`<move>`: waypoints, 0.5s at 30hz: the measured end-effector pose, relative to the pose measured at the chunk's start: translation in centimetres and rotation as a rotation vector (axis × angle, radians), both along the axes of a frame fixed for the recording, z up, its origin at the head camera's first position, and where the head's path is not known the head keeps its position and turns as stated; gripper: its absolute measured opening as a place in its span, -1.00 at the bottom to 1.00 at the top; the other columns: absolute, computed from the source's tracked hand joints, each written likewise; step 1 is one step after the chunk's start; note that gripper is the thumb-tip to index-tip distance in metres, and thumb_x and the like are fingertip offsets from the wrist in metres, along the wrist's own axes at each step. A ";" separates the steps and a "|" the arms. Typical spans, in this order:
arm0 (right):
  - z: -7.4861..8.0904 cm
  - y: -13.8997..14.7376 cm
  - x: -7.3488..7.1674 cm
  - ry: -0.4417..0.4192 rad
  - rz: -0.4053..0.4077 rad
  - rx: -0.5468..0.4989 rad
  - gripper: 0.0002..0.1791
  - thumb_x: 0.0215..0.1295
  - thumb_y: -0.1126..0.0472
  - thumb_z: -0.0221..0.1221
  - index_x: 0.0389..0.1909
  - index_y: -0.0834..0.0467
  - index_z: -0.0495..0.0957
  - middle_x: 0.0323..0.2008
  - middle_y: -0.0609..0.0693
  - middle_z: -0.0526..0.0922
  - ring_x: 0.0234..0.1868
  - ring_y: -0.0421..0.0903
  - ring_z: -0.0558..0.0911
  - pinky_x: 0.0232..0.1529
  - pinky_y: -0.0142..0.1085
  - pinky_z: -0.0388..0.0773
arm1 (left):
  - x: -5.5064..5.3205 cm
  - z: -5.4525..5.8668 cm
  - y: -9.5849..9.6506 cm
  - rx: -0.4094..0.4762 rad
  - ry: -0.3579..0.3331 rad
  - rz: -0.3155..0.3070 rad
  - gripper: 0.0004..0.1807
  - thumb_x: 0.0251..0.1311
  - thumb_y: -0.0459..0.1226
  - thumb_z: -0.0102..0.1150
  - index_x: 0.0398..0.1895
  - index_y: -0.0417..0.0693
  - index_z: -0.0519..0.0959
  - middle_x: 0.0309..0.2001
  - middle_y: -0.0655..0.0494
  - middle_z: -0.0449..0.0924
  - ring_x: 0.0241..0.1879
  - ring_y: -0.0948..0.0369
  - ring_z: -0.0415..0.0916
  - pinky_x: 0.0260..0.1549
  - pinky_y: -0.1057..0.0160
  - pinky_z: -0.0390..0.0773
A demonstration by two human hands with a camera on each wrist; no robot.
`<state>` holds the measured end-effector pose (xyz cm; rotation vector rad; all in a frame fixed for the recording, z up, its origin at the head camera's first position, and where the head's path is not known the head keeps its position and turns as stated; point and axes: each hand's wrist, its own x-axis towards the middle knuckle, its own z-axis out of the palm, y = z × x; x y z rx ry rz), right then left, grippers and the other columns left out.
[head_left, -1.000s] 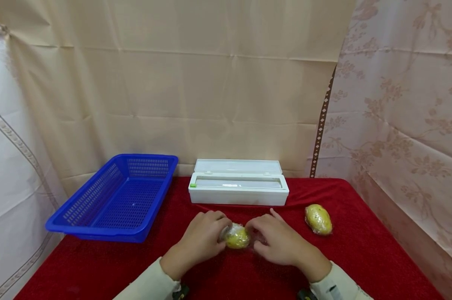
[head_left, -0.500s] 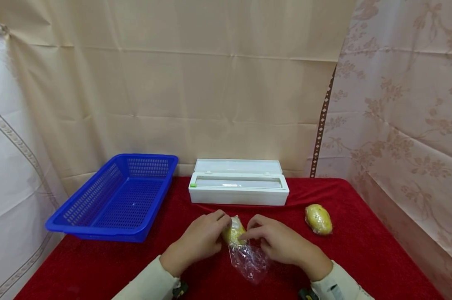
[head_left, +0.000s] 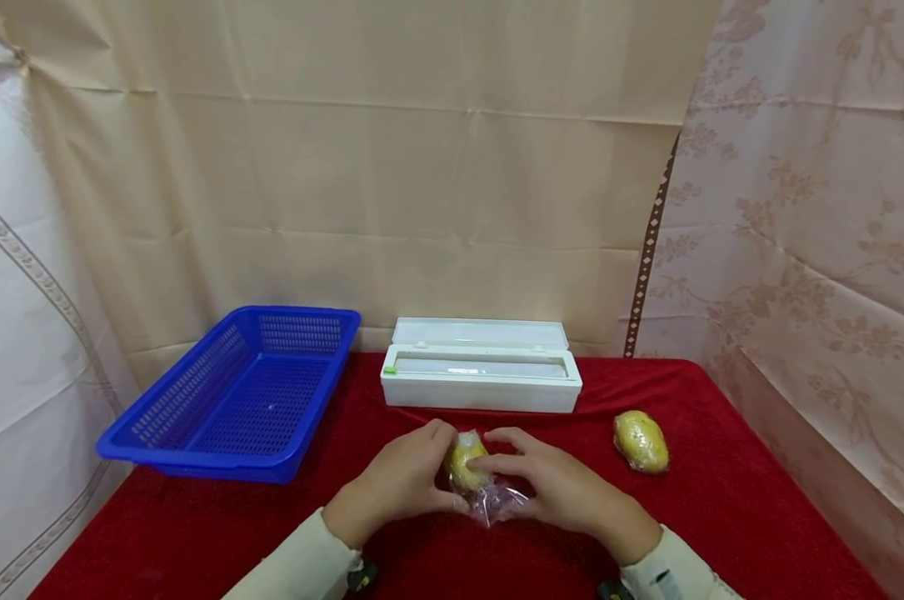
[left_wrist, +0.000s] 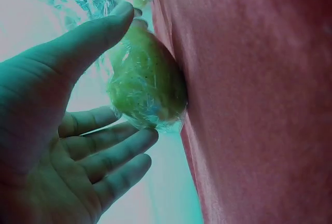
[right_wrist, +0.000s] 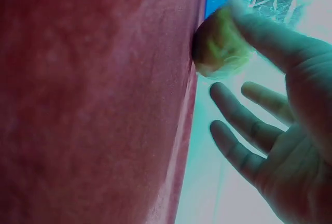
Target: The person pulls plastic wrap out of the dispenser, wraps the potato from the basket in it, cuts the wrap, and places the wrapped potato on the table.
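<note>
A yellow oval fruit [head_left: 464, 463] in clear plastic film stands on the red cloth between my two hands. My left hand [head_left: 402, 475] holds its left side, fingers beyond it and thumb on the near side by the loose film. From the right, my right hand [head_left: 560, 483] reaches over with a finger on the fruit. In the right wrist view, several fingers [right_wrist: 244, 125] of that hand are spread and hold nothing. Crumpled loose film [head_left: 492, 502] sticks out toward the person, near both thumbs. In the left wrist view the wrapped fruit [left_wrist: 148, 79] shows green with small dots.
A second film-wrapped yellow fruit [head_left: 641, 442] lies at the right on the red cloth [head_left: 721, 517]. Behind the hands stands a white cling film dispenser [head_left: 481, 398], its lid raised. A blue plastic basket [head_left: 197, 465] sits at the left. Curtains hang behind and at both sides.
The fruit has been tipped more upright. Loose film, spread out toward the person half a second ago, is now gathered closer to the fruit. My left thumb has moved in toward the film.
</note>
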<state>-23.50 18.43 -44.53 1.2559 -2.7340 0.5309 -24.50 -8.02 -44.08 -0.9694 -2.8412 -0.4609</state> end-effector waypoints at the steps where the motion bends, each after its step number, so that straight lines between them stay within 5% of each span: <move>1: 0.0 0.0 0.0 0.007 -0.002 -0.007 -0.31 0.23 0.01 0.47 0.35 -0.46 0.48 0.41 -0.03 0.41 0.32 -0.04 0.54 0.23 -0.08 0.60 | 0.0 0.1 0.0 0.003 0.002 -0.003 -0.20 -0.13 0.29 0.56 0.06 0.06 0.49 0.03 0.21 0.56 -0.08 0.36 0.55 -0.06 0.29 0.64; 7: 0.2 -0.2 0.1 0.032 0.003 -0.073 -0.61 0.34 -0.05 0.38 0.17 -0.36 0.66 0.29 -0.05 0.47 0.19 -0.17 0.55 0.16 -0.16 0.61 | 0.4 0.4 0.2 -0.016 0.056 -0.036 -0.24 -0.14 0.33 0.54 0.01 0.10 0.56 -0.02 0.28 0.59 -0.23 0.41 0.48 -0.23 0.35 0.57; 15: 0.3 -0.4 0.1 -0.065 0.026 -0.185 -0.81 0.38 -0.10 0.32 -0.02 -0.34 0.72 0.16 -0.14 0.56 0.16 -0.21 0.56 0.20 -0.17 0.57 | 0.9 0.7 0.4 -0.015 0.103 -0.073 -0.19 -0.23 0.47 0.47 -0.03 0.16 0.59 -0.03 0.33 0.63 -0.25 0.40 0.52 -0.19 0.26 0.59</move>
